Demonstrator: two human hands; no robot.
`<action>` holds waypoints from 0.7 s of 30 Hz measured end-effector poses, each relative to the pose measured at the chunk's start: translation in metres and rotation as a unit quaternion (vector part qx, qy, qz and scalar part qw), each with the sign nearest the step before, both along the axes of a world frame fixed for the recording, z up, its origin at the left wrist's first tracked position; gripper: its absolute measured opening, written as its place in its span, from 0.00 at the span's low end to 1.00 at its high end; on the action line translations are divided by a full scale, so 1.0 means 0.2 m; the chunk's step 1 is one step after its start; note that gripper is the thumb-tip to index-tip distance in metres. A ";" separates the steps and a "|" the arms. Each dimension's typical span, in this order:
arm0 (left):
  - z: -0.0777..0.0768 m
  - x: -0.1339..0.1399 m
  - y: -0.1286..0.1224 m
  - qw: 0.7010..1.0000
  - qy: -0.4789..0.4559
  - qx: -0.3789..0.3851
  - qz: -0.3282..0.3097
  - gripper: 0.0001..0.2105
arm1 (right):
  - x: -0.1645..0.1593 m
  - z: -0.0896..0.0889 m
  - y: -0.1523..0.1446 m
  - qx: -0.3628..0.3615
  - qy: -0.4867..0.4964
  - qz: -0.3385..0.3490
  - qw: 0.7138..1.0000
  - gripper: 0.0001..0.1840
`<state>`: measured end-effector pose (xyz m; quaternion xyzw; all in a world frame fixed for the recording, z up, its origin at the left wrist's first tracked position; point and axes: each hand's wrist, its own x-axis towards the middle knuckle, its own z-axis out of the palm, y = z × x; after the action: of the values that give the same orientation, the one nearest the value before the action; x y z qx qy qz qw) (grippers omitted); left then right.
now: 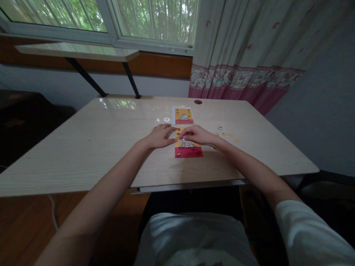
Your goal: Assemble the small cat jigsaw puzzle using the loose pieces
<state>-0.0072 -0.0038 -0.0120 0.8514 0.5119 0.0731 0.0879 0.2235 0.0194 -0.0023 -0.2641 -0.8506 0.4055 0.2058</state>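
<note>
A yellow and red card point(189, 152) with a white cartoon animal lies flat on the wooden desk in front of me. Spread along its left edge, my left hand point(161, 136) rests with its thumb and forefinger touching the card. Over the upper part of the card, my right hand point(196, 134) is pinched, thumb and fingertips close together; what they hold, if anything, is too small to make out. Just beyond lies a similar printed picture point(184, 116) with a white border. Small cut-out pieces point(227, 135) in yellow, and some with white and black, are scattered right of my right hand.
The pale desk point(111, 155) has a raised shelf point(80, 51) on black legs at the back left. A round cable hole point(198, 102) sits near its rear edge. A floral curtain point(238, 77) hangs behind, beside the window point(155, 22).
</note>
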 end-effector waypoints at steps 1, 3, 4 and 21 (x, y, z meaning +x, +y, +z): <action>0.00 0.00 0.00 1.000 0.000 0.001 0.000 0.33 | 0.00 -0.01 0.00 0.000 0.001 -0.001 1.000 0.09; 0.00 0.00 0.00 1.000 -0.003 0.005 -0.001 0.32 | -0.01 -0.02 0.00 0.005 0.002 -0.007 1.000 0.09; -0.01 -0.01 0.01 1.000 -0.004 0.007 -0.004 0.32 | -0.01 -0.02 -0.01 0.010 0.003 -0.013 1.000 0.09; -0.03 -0.02 0.02 1.000 -0.013 0.015 -0.017 0.31 | -0.03 -0.01 -0.05 0.056 -0.028 -0.050 0.997 0.08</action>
<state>-0.0111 0.0010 -0.0185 0.8601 0.4952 0.0903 0.0827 0.2172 0.0101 -0.0036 -0.3055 -0.8633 0.3389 0.2159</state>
